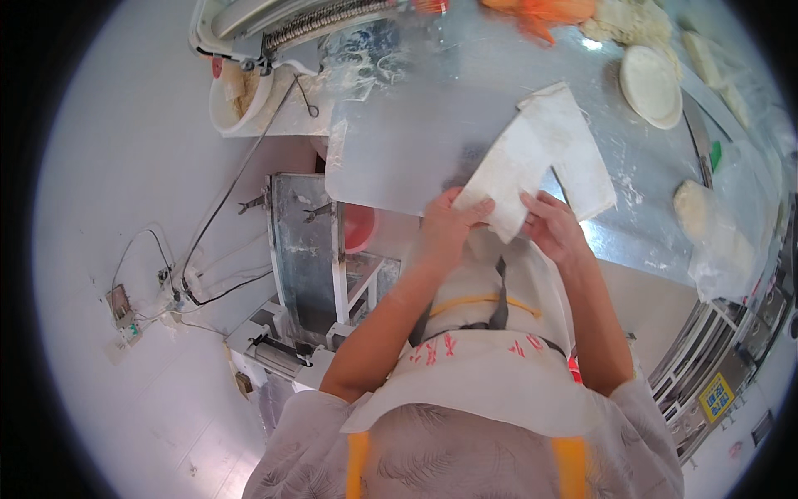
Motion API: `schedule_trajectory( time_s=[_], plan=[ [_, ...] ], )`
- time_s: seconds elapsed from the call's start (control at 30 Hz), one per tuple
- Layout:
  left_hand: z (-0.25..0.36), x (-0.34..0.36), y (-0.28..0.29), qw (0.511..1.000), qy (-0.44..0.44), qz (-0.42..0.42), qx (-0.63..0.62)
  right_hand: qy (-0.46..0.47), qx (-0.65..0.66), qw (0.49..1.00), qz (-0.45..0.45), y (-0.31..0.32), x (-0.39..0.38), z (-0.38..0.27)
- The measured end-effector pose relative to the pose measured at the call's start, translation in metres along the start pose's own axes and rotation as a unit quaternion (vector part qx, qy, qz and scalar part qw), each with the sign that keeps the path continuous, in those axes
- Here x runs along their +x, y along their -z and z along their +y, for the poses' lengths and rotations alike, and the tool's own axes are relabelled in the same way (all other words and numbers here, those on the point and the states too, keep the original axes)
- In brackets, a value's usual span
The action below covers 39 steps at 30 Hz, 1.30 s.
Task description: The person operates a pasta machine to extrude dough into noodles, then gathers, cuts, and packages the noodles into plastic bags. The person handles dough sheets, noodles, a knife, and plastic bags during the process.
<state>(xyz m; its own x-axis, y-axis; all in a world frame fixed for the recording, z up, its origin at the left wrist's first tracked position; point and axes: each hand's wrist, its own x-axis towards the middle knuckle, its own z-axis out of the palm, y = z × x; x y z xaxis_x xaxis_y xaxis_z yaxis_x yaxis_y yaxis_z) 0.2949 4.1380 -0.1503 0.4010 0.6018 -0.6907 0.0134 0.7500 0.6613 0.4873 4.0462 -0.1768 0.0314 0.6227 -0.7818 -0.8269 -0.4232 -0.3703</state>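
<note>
A flat, folded white sheet (540,141), which looks like dough, hangs over the near edge of the metal table. Its far part lies on the tabletop, and a gap splits its near right side into two flaps. My left hand (449,229) pinches the sheet's near left edge between thumb and fingers. Just right of the sheet's drooping near tip, my right hand (554,224) grips the edge of the same sheet, thumb on top. Both hands are closed on it, close together, and the fingers beneath are partly hidden.
The flour-dusted metal table (399,158) carries a white round dish (651,86), a long knife (698,137), a pale dough lump (690,208), a clear plastic bag (723,254) and an orange bag (540,12). A machine (291,21) and white tub (237,96) stand far left.
</note>
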Motion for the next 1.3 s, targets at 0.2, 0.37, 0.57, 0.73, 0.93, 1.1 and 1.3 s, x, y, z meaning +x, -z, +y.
schedule_trajectory(
  time_s=[0.2, 0.37, 0.57, 0.73, 0.93, 1.1, 1.3],
  plan=[
    [0.109, -0.045, -0.023, 0.95, -0.087, -0.047, 0.295, 0.061, 0.272, 0.96, -0.017, -0.012, 0.04, -0.004],
    [0.224, -0.095, -0.025, 0.847, -0.187, 0.016, 0.496, 0.112, 0.266, 0.947, -0.137, -0.038, 0.05, -0.003],
    [0.371, -0.142, 0.003, 0.841, -0.296, 0.013, 0.453, 0.232, 0.006, 0.945, -0.231, -0.136, 0.003, -0.05],
    [0.495, -0.18, 0.001, 0.729, -0.424, 0.013, 0.536, 0.357, -0.158, 0.9, -0.196, -0.228, 0.003, -0.102],
    [0.604, -0.172, 0.002, 0.596, -0.457, 0.0, 0.661, 0.488, -0.11, 0.866, 0.001, -0.244, 0.01, -0.139],
    [0.66, -0.106, 0.01, 0.553, -0.436, -0.066, 0.707, 0.431, -0.209, 0.855, 0.2, -0.193, 0.063, -0.12],
    [0.7, -0.029, -0.001, 0.545, -0.361, -0.068, 0.754, 0.427, -0.182, 0.863, 0.197, -0.173, 0.125, -0.124]
  ],
)
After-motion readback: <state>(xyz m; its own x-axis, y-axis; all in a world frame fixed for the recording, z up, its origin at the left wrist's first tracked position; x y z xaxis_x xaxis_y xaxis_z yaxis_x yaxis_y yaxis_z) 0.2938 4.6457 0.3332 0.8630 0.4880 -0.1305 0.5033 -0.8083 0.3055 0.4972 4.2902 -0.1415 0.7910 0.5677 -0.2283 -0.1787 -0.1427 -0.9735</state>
